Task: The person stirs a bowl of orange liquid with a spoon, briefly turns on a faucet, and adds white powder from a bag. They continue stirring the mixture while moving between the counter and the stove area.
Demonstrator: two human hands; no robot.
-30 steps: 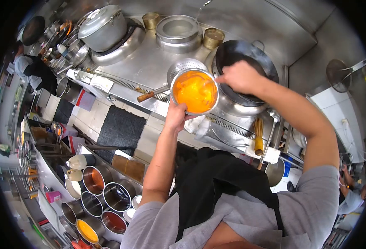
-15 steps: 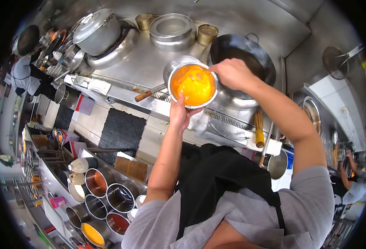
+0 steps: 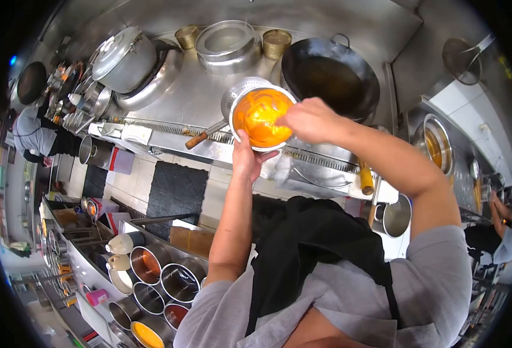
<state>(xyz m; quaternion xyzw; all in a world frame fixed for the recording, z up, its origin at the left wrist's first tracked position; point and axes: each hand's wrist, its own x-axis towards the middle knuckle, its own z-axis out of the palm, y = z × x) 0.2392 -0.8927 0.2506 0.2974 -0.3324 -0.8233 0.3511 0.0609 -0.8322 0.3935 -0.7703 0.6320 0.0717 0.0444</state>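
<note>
My left hand [image 3: 249,158] holds a metal bowl [image 3: 291,134] from its near side, thumb on the rim and fingers underneath. A glossy orange-yellow mixture [image 3: 260,119] with lumps coats the inside. My right hand [image 3: 309,120] is closed over the bowl's right rim, its fingertips reaching in above the mixture. What it grips, if anything, is hidden. Just behind the bowl lies a perforated strainer [image 3: 231,100] with a wooden handle [image 3: 198,140], partly covered by the bowl. Right of and beyond the bowl sits a black wok [image 3: 293,65] with dark liquid at its bottom.
A lidded pot [image 3: 129,66], a metal ring stand [image 3: 225,58] and two tins, one tin [image 3: 277,44] nearer the wok, stand on the stove. A bamboo brush [image 3: 365,178] lies at the front edge. Sauce containers [image 3: 148,264] stand lower left. Other people work at both sides.
My right hand has moved from the bowl's right rim inward over the mixture. The bowl has shifted slightly left in view, and more of the wok shows.
</note>
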